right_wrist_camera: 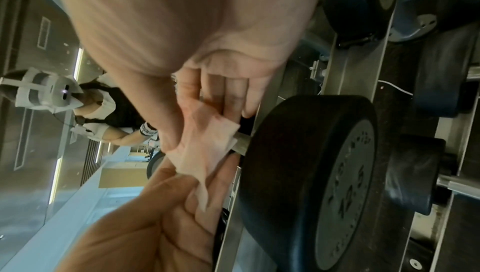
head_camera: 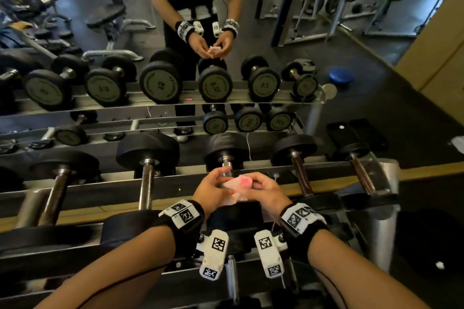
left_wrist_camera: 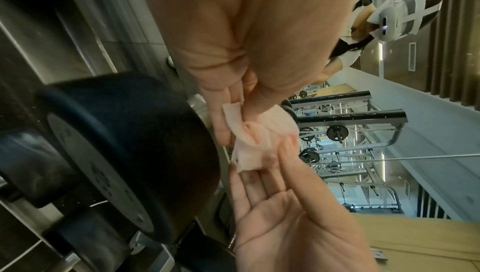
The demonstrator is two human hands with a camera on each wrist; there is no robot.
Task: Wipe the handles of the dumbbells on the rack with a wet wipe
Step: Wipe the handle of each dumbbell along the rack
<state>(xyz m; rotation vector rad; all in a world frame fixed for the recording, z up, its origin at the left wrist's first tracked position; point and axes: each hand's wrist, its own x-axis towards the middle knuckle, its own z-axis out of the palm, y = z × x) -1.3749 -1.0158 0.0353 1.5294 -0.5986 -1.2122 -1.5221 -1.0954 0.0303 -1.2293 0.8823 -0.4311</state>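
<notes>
A pinkish-white wet wipe [head_camera: 238,184] is stretched between my two hands, just above the steel handle [head_camera: 227,165] of the middle dumbbell [head_camera: 226,147] on the top rail of the rack [head_camera: 100,190]. My left hand [head_camera: 221,180] pinches the wipe's left part with thumb and fingers. On the other side, my right hand [head_camera: 253,183] pinches its right edge. The left wrist view shows the wipe [left_wrist_camera: 259,139] bunched between my left fingertips [left_wrist_camera: 226,124] and the right hand [left_wrist_camera: 275,157], beside the dumbbell's black head [left_wrist_camera: 116,153]. From the right wrist, the wipe [right_wrist_camera: 207,145] hides most of the handle [right_wrist_camera: 241,143].
More dumbbells lie on the rail: two to the left [head_camera: 147,178] and two to the right [head_camera: 300,173]. A mirror behind the rack reflects me and further dumbbells [head_camera: 160,83]. A lower tier with a handle [head_camera: 232,281] sits below my wrists. A yellow wall [head_camera: 439,63] stands at the right.
</notes>
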